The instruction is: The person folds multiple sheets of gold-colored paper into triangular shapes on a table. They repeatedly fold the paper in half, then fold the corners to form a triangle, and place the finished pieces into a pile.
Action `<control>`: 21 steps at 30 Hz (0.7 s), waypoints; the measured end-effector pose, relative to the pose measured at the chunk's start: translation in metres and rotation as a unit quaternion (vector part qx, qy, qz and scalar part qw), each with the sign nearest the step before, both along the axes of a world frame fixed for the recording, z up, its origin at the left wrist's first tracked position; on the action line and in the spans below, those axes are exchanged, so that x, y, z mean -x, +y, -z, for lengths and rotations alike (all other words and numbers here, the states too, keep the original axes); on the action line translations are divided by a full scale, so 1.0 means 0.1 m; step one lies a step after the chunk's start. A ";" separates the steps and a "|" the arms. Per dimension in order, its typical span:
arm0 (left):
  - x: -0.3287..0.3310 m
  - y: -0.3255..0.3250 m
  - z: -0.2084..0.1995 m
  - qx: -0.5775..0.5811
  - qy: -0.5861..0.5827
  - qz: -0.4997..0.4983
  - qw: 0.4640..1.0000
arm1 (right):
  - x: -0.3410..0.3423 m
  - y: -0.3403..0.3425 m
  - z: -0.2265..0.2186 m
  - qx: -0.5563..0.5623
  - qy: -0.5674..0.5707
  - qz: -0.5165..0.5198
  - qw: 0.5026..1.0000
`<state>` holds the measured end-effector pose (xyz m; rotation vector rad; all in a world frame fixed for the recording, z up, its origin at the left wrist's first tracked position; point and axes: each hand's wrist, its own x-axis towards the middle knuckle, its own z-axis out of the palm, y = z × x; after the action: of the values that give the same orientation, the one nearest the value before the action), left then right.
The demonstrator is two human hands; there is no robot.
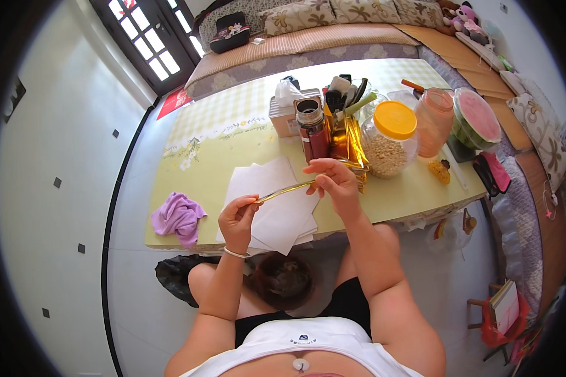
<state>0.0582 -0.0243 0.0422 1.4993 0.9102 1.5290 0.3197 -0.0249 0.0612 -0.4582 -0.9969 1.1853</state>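
A narrow gold strip (287, 191) is held up over the near part of the counter (195, 169), slightly bowed, running from one hand to the other with its right end a little farther away. The left hand (236, 217) pinches its near end between thumb and fingertips, and a white bracelet (234, 253) circles that wrist. The right hand (335, 183) meets the other end at its thumb and fingers, with the upper fingers stretched out leftward; I cannot tell how firmly it grips there.

Beneath the strip lie overlapping sheets of white paper (270, 217), fanned toward the near edge. Just beyond the right hand, a bundle of shiny gold foil (351, 144) lies beside a dark red flask (314, 138) that stands upright with its top off. A tissue box (284, 118) is left of the flask, a white tissue poking out.

To the right stands a clear jar (385, 154) of pale flakes with a yellow lid, then a pinkish jar (434, 122), then a cut watermelon (478, 116) with its red face up. A small yellow object (440, 171) rests nearer, in front of the pinkish jar. At the left near corner is a crumpled purple cloth (178, 217).

Below the counter's near edge, a dark reddish bucket (284, 283) sits between the person's legs, and a black bag (181, 279) lies to the left. Along the far side runs a cushioned sofa (302, 44).
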 end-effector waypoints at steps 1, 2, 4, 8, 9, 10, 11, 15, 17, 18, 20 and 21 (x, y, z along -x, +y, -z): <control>0.03 0.00 0.04 -0.009 0.009 -0.027 1.000 | 0.03 -0.01 0.00 -0.013 -0.017 0.067 0.998; 0.02 0.01 0.10 -0.018 0.015 -0.048 0.999 | 0.02 -0.04 -0.02 -0.027 -0.038 0.139 0.989; 0.07 -0.05 0.24 -0.030 0.036 -0.088 0.995 | -0.01 -0.09 -0.10 -0.050 -0.033 0.231 0.971; 0.29 -0.27 0.51 -0.012 0.081 -0.116 0.990 | -0.32 0.03 -0.44 -0.046 -0.136 0.410 0.901; 0.36 -0.34 0.55 0.002 0.092 -0.118 0.989 | -0.38 0.14 -0.56 -0.023 -0.197 0.409 0.891; 0.38 -0.39 0.53 0.021 0.078 -0.124 0.989 | -0.49 0.26 -0.70 0.002 -0.258 0.411 0.875; 0.44 -0.46 0.53 0.026 0.083 -0.127 0.988 | -0.59 0.53 -0.70 -0.019 -0.340 0.413 0.845; 0.45 -0.51 0.55 0.039 0.058 -0.101 0.992 | -0.91 1.35 -0.70 -0.064 -0.563 0.348 0.747; 0.49 -0.56 0.56 0.040 0.051 -0.096 0.993 | -0.87 1.49 -0.74 -0.058 -0.619 0.290 0.727; 0.52 -0.59 0.55 0.037 0.056 -0.097 0.993 | -0.83 1.53 -0.78 -0.041 -0.659 0.252 0.708; 0.55 -0.65 0.55 0.035 0.071 -0.098 0.992 | -0.86 1.55 -0.88 -0.014 -0.737 0.177 0.652; 0.56 -0.67 0.55 0.035 0.081 -0.096 0.991 | -0.92 1.54 -0.93 0.003 -0.771 0.142 0.620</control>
<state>0.0022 -0.0914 -0.0124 1.5389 1.2213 1.5079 0.4117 0.1287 0.1545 -1.7192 -2.2270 0.2106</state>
